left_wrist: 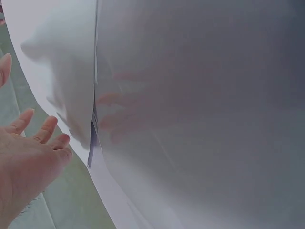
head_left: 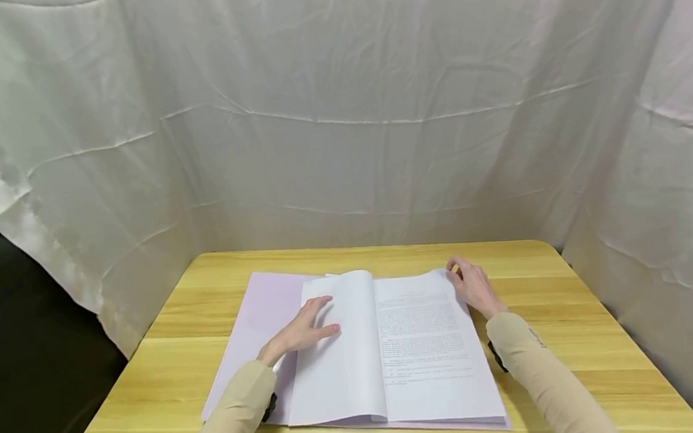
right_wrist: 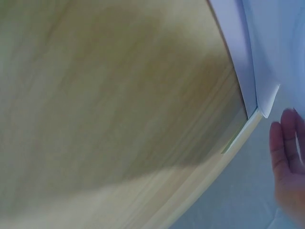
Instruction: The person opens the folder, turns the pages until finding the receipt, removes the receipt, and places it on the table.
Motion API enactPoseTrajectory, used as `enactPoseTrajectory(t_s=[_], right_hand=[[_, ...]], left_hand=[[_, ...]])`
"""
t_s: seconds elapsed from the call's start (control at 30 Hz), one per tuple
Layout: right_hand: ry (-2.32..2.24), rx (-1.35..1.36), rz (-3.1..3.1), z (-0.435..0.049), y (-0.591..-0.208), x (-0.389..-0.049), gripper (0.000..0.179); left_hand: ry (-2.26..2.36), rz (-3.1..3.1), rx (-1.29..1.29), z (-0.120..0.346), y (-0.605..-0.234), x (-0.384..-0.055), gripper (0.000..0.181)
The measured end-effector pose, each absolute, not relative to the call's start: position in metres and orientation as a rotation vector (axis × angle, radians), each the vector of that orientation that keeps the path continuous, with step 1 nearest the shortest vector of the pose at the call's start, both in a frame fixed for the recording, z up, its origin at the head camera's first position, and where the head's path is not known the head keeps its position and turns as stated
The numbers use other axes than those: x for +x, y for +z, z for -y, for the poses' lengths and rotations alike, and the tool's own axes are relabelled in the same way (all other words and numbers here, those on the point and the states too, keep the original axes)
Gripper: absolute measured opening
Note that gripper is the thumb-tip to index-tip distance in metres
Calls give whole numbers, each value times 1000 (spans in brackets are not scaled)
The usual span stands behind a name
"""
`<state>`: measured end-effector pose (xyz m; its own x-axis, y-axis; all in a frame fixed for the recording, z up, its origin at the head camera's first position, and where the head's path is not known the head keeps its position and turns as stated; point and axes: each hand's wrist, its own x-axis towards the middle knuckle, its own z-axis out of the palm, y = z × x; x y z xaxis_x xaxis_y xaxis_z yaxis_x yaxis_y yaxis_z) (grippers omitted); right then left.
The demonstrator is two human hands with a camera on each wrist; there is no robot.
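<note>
A thick stack of white sheets in a lilac cover (head_left: pixel 258 330) lies open on the table. Its left page (head_left: pixel 340 384) is blank and bulges up toward the fold. Printed lines of text run down the right page (head_left: pixel 428 392). My left hand (head_left: pixel 297 330) is spread over the left page, thumb apart from the straight fingers; the left wrist view shows this hand (left_wrist: pixel 33 160) beside the paper. At the top right corner, my right hand (head_left: pixel 474 289) pinches the edge of the right page, which curves up there. Its bent fingers (right_wrist: pixel 289 143) show in the right wrist view.
The light wooden table (head_left: pixel 544 283) extends around the papers on every side. Grey cloth (head_left: pixel 355 162) hangs behind the table and along both sides. A dark area (head_left: pixel 24 346) shows at the left past the cloth's edge.
</note>
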<state>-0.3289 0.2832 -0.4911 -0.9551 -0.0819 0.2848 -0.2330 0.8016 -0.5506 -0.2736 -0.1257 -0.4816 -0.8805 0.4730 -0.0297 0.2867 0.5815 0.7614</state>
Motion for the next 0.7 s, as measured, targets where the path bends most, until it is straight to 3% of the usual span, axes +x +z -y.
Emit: enactPoseTrajectory(t_s=[0.4, 0.7], right_hand=[[889, 52, 2748, -276, -485, -323, 31], [1109, 152, 2872, -278, -474, -316, 39]], left_hand=[[1190, -2577, 638, 127, -483, -273, 73], [1204, -2550, 621, 126, -482, -273, 73]])
